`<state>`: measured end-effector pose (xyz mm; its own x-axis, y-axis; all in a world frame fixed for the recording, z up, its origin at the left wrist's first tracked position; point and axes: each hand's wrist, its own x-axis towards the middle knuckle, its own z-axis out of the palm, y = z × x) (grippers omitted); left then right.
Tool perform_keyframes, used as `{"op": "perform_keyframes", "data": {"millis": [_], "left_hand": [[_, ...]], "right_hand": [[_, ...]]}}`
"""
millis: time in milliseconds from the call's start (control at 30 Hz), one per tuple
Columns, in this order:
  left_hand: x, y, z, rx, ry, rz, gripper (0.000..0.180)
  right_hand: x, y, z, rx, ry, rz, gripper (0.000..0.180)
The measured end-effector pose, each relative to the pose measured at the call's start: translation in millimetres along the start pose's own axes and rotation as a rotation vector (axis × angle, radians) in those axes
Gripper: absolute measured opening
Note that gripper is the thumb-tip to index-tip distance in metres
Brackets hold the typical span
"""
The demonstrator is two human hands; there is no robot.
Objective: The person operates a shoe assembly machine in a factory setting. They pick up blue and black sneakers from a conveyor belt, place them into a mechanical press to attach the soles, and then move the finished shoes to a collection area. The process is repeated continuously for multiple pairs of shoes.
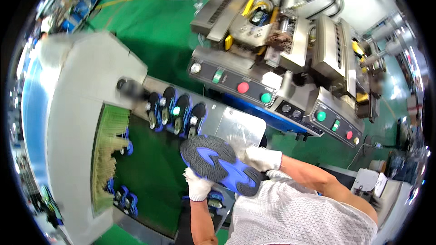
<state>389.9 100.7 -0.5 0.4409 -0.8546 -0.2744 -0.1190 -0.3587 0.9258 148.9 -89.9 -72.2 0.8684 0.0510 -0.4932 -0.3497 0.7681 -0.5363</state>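
1. Green matting of the conveyor belt (150,177) runs below me, with green factory floor (154,27) beyond it, and everything I handle sits over that belt.
2. Nearest to me is the shoe (220,163), held sole-up just above the belt's near end: dark grey tread with bright blue patches, toe pointing to my left.
3. My left hand (198,186), in a white glove, cups the shoe from underneath at its left edge; the fingers are curled round the rim, pressed onto it rather than spread.
4. My right hand (262,158), also gloved, grips the far side near the heel, fingers wrapped tight against the upper.
5. I judge this to be the checking stage, sole turned up for a look; the next move would call for a firm two-handed hold while turning it over.
6. Farther along the belt, a row of finished shoes (175,111) lies side by side, and a few more (125,199) sit by the yellow-green bristle curtain (106,154).
7. Beyond stands a steel press machine (281,50) with red and green buttons.
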Motion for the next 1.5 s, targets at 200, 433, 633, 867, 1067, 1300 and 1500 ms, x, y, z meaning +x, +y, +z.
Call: {"op": "perform_keyframes", "data": {"millis": [200,433,633,867,1067,1300,1500], "left_hand": [[136,193,49,0.287,-0.068,0.647,0.059],[377,294,125,0.718,0.019,0.755,0.065],[548,289,221,0.792,0.152,0.448,0.089],[609,278,228,0.871,0.243,0.283,0.062],[498,347,153,0.568,0.298,0.512,0.064],[271,270,41,0.364,0.312,0.499,0.056],[152,111,36,0.404,0.216,0.113,0.051]], "right_hand": [[-85,-118,43,0.693,-0.126,-0.321,0.069],[-213,-212,6,0.468,0.108,-0.726,0.081],[-268,-207,-19,0.570,0.229,-0.913,0.099],[-272,-156,-50,0.425,0.621,-0.792,0.091],[-237,-184,-40,0.411,0.841,-0.626,0.045],[-105,-381,-7,0.223,0.608,-0.750,0.033],[70,-542,-118,-0.017,0.957,-0.597,0.025]]}}
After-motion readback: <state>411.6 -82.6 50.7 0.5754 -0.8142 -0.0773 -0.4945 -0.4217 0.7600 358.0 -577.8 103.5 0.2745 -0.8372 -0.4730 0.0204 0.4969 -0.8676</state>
